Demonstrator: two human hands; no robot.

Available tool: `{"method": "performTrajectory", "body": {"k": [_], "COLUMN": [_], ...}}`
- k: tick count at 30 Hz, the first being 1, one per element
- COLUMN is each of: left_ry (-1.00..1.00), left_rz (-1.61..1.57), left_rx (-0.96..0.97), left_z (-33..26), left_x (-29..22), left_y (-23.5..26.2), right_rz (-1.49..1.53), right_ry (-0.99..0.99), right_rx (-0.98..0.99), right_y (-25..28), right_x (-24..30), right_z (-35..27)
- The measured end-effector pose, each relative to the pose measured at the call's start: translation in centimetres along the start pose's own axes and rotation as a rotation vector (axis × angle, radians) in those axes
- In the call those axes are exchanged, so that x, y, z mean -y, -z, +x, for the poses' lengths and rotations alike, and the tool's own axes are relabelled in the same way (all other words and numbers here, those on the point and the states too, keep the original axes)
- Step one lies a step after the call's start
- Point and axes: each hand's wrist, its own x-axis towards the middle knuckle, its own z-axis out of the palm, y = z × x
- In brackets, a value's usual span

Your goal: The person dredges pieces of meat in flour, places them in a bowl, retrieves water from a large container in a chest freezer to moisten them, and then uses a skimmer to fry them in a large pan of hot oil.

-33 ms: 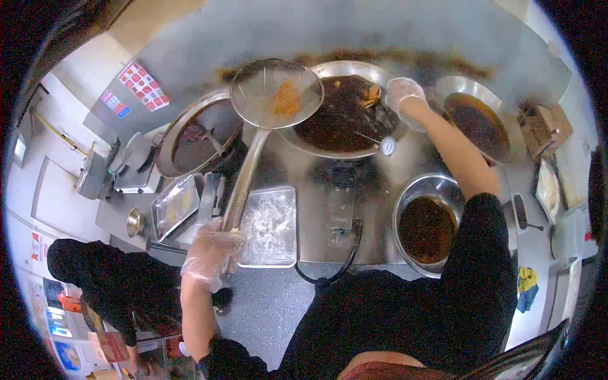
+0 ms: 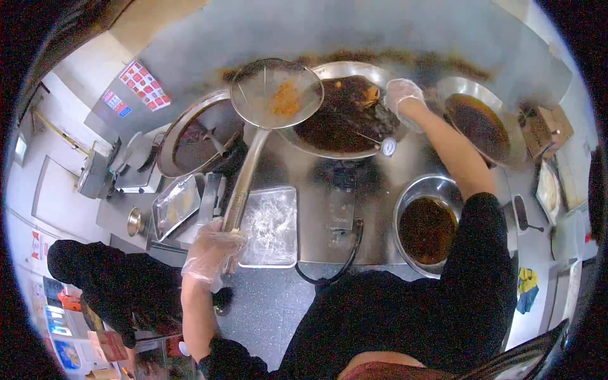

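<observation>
My left hand (image 2: 212,250), in a clear plastic glove, is closed round the handle of a long-handled mesh strainer (image 2: 259,95). Orange-brown crumbs (image 2: 287,98) lie in its mesh, which overlaps the left rim of the middle pot (image 2: 345,69). That pot holds dark brown liquid (image 2: 335,123), with a few orange-brown pieces (image 2: 368,96) at the surface. My right hand (image 2: 405,98), also gloved, is at the pot's right rim, fingers curled in; what they hold, if anything, is hidden. A dial thermometer (image 2: 388,147) sits at the pot's front right edge, its probe reaching over the liquid.
Dark liquid fills a left pot (image 2: 166,152), a right pot (image 2: 510,117) and a steel bowl (image 2: 400,215). A tray (image 2: 278,263) lies near the counter's front edge. Another person (image 2: 120,285) in black works at lower left. A cardboard box (image 2: 554,130) stands far right.
The orange-brown pieces in the middle pot look slightly shifted. Both hands and the strainer stay in place.
</observation>
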Motion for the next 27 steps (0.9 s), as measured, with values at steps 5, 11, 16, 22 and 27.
{"method": "performTrajectory", "body": {"k": [5, 11, 16, 22, 27], "left_ry": [-0.164, -0.174, -0.151, -0.206, -0.236], "left_rz": [0.205, 0.209, 0.228, 0.166, 0.205], "left_rx": [-0.110, -0.138, -0.169, -0.136, -0.118], "left_z": [-1.7, -2.4, -1.9, -1.7, -1.8], "left_x": [-0.9, -1.2, -0.7, -0.3, -0.1], "left_y": [-1.3, -1.6, -1.1, -1.1, -0.9], "right_rz": [0.134, 0.242, 0.134, 0.258, 0.214], "right_ry": [-0.051, 0.000, 0.090, -0.028, 0.038], "right_rx": [0.005, -0.017, -0.063, 0.031, -0.078], "right_y": [-3.8, -6.2, -6.8, -5.9, -1.2], "right_x": [0.2, 0.3, 0.4, -0.3, -1.0], "right_z": [2.5, 3.7, 4.9, 4.7, 1.8]}}
